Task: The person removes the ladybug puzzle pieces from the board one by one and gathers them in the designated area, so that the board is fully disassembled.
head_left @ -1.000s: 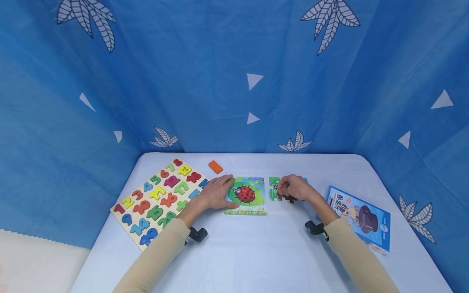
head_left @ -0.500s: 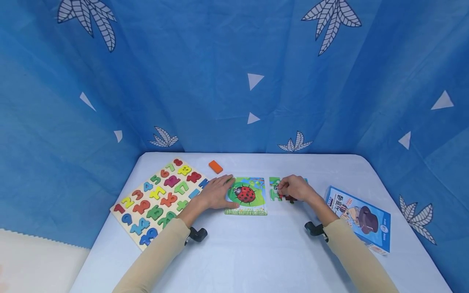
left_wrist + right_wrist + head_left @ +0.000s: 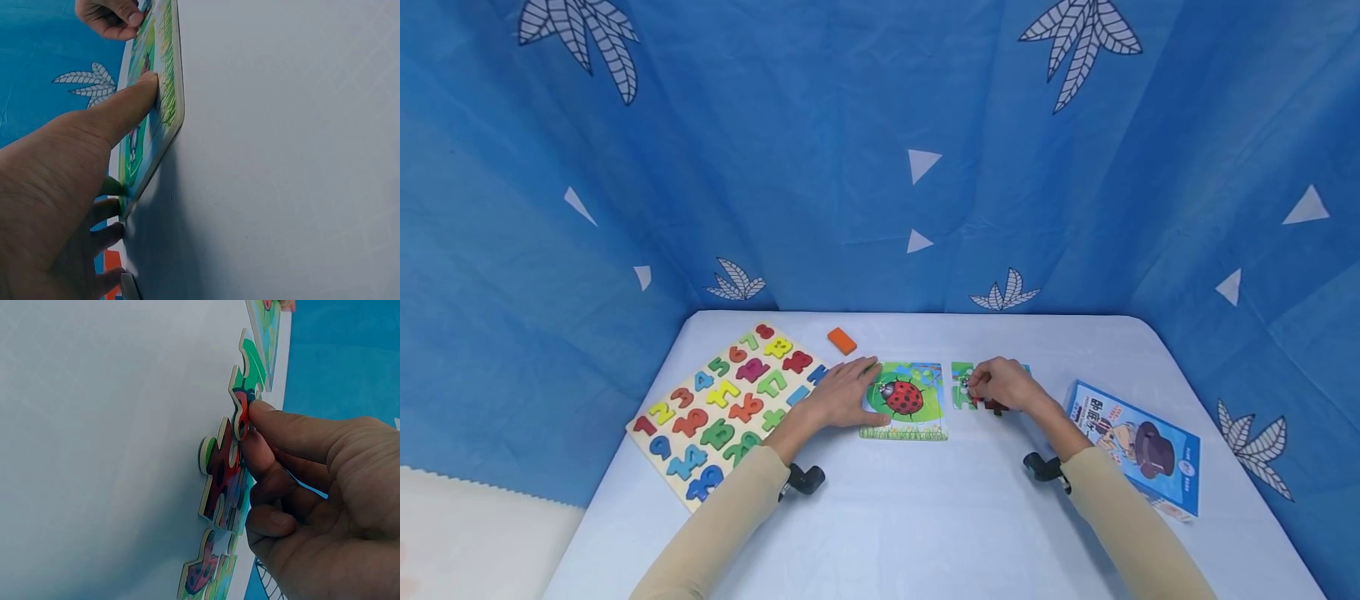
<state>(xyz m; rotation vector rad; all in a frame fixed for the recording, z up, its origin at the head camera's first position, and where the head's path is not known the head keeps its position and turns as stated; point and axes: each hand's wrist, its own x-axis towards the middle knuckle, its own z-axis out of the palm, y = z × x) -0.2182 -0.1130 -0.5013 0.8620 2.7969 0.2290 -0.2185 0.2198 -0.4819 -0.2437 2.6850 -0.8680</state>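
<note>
Fingers (image 3: 107, 237) spread and clutching nothing, a left hand (image 3: 833, 396) rests on a likely stiff, nearly square ladybug board (image 3: 917, 404), flat on the worktop (image 3: 917, 517), printed head pointing left, no clear long axis. At right, the right hand (image 3: 1009, 385) pinches a jigsaw piece (image 3: 240, 412) just beside other pieces (image 3: 217, 478); it looks light, stiff, best held by its edges, its long axis masked from here.

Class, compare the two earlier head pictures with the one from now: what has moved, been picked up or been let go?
Nothing has visibly changed. The left hand stays on the ladybird board, the right hand at a red-and-green puzzle piece; the number board, orange block and blue box lie as before.
</note>
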